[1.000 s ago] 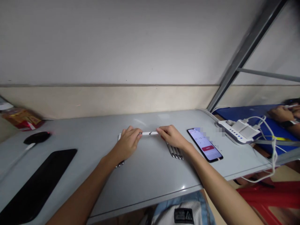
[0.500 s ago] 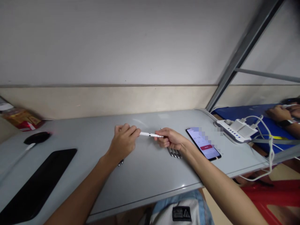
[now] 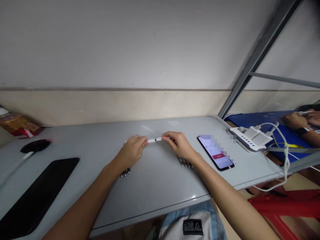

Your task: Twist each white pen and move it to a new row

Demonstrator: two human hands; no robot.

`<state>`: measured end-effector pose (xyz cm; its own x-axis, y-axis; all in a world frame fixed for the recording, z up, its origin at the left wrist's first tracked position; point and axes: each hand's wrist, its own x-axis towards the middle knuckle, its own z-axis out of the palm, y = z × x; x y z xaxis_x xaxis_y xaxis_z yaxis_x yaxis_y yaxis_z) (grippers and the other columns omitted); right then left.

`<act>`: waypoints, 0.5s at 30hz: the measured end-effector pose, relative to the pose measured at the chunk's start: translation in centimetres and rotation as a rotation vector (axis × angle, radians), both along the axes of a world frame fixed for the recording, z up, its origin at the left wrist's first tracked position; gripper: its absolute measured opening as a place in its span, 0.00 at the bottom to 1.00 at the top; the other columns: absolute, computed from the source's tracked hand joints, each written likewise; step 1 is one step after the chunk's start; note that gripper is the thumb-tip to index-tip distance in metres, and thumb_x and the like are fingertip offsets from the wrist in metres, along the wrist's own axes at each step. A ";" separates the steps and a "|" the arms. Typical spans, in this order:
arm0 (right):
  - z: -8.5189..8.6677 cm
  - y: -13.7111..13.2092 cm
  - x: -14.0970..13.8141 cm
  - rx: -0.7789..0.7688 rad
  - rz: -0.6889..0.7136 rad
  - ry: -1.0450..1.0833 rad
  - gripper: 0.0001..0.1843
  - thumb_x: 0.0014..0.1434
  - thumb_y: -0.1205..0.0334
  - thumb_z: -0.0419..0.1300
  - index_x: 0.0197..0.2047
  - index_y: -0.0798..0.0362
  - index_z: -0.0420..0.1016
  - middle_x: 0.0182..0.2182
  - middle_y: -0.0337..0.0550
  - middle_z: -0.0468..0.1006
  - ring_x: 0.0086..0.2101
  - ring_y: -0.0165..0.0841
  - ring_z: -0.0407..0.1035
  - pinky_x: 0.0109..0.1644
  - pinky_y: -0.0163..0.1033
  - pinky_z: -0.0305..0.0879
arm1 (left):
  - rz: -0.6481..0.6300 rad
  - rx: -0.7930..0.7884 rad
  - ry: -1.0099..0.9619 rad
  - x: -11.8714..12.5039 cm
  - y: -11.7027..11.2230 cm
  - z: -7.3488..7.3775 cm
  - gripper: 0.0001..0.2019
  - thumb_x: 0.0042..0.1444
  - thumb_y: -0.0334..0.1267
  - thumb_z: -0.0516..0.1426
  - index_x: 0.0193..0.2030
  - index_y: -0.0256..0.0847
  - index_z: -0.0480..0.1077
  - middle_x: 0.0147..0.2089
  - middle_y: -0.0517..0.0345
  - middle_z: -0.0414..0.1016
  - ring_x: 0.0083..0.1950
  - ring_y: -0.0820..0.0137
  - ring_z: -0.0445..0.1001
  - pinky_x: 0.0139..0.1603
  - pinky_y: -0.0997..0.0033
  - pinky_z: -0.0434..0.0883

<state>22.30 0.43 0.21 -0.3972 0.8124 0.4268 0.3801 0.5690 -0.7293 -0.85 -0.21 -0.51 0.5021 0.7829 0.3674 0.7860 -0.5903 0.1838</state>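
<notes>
A white pen (image 3: pixel 151 140) with a dark band is stretched level between my two hands, above the desk. My left hand (image 3: pixel 133 149) is closed around its left end. At the other end, my right hand (image 3: pixel 178 142) pinches it between thumb and fingers, hiding the tip. Several metal-ended pens (image 3: pixel 185 162) lie side by side under my right wrist. A second group of pens (image 3: pixel 125 172) pokes out below my left wrist, mostly covered by it.
A lit phone (image 3: pixel 217 153) lies right of my right hand, near a white power strip (image 3: pixel 247 138) with plugs and cables. At left are a black slab (image 3: pixel 41 196), a black round pad (image 3: pixel 35 146) and a bottle (image 3: pixel 18 125). A co-worker's hands (image 3: pixel 296 120) rest beyond the metal post.
My right hand has turned from palm-up to a grip from above on the pen's right end. The pen now tilts slightly up to the right. More pen ends show by my left wrist.
</notes>
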 end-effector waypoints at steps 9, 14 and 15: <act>-0.4 0.6 1.3 -1.062 0.421 0.407 0.16 0.59 0.52 0.57 0.30 0.57 0.69 0.15 0.25 0.45 0.16 0.22 0.37 0.19 0.33 0.35 | 0.024 0.324 0.161 0.6 -1.0 1.0 0.16 0.63 0.31 0.44 0.27 0.42 0.66 0.26 0.54 0.66 0.32 0.64 0.61 0.35 0.61 0.55; -0.1 0.6 0.5 -0.860 0.181 0.661 0.14 0.54 0.54 0.64 0.34 0.57 0.73 0.21 0.36 0.67 0.22 0.24 0.59 0.24 0.31 0.54 | 0.043 0.235 0.037 1.0 -1.1 0.9 0.11 0.65 0.37 0.45 0.43 0.41 0.68 0.36 0.52 0.73 0.40 0.63 0.66 0.42 0.60 0.58; 0.0 0.7 0.3 -0.812 0.139 0.748 0.14 0.53 0.54 0.65 0.36 0.56 0.73 0.26 0.39 0.71 0.27 0.27 0.64 0.28 0.31 0.59 | 0.044 0.209 -0.006 0.9 -1.0 0.9 0.12 0.65 0.38 0.45 0.46 0.41 0.67 0.38 0.52 0.73 0.42 0.64 0.67 0.44 0.60 0.59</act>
